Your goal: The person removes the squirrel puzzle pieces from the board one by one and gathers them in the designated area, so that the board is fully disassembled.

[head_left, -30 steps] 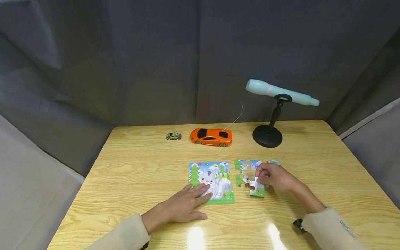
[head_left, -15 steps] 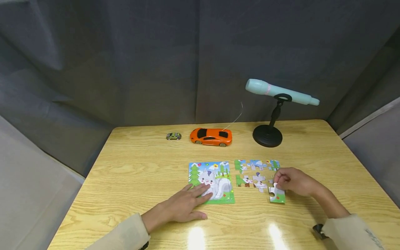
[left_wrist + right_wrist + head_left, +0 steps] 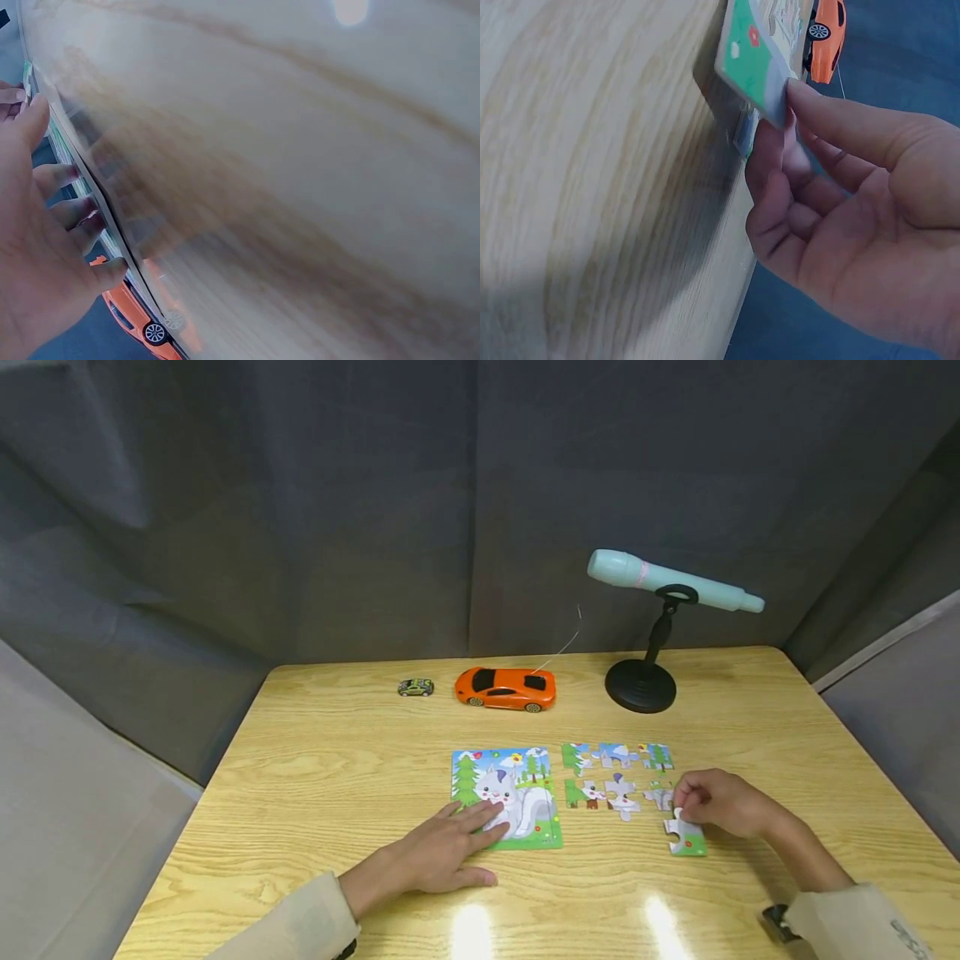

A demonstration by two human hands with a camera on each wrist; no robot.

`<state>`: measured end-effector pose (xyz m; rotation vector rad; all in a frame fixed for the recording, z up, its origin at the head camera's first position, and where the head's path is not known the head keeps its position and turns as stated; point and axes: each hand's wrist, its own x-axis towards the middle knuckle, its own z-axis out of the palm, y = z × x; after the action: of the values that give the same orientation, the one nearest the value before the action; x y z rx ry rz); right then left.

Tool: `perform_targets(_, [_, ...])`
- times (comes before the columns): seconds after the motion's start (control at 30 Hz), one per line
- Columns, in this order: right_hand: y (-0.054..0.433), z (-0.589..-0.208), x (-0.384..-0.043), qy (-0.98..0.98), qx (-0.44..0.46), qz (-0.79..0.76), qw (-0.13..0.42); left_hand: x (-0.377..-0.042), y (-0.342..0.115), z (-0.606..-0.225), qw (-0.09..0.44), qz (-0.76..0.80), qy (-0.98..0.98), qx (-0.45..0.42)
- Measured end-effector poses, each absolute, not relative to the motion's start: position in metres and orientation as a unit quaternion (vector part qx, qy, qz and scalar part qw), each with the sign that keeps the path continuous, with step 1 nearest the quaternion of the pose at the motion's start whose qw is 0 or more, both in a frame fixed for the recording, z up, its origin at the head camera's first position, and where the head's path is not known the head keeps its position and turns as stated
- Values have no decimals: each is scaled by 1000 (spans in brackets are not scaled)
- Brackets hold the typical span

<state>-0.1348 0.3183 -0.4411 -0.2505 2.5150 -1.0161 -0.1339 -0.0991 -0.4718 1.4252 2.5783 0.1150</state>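
Note:
My left hand lies flat, fingers spread, over the lower left of a square squirrel picture; in the left wrist view the hand shows with straight fingers. To the right, my right hand pinches a jigsaw piece with green grass and a red flower by its upper edge. The right wrist view has this piece between thumb and fingertips, tilted over its shadow. Loose jigsaw pieces lie in two rows beside the picture, among them a squirrel-face piece and a tree piece.
Behind the pieces stand an orange toy car with a thin wire and a small patterned toy car. A pale blue microphone rests in a black stand at the back right. A dark curtain hangs behind the wooden table.
My right hand has carried the jigsaw piece rightward, from over the lower row to its right end, uncovering the pieces there. The left hand stays on the picture.

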Motion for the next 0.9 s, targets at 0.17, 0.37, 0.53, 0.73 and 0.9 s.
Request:
perform_targets(0.17, [319, -445, -134, 917, -75, -345, 185, -134, -99, -471, 94, 42, 870, 482])
perform_targets(0.37, [320, -448, -135, 927, -60, -320, 184, -135, -96, -469, 92, 44, 868, 485])
perform_targets(0.53, [317, -440, -138, 930, -52, -321, 172, -136, -96, -470, 82, 30, 868, 488])
perform_targets(0.73, [304, -429, -145, 923, -74, -341, 162, -138, -96, -467, 74, 29, 869, 488])
perform_targets(0.9, [286, -428, -151, 914, -95, -358, 164, -140, -94, -462, 84, 43, 874, 477])
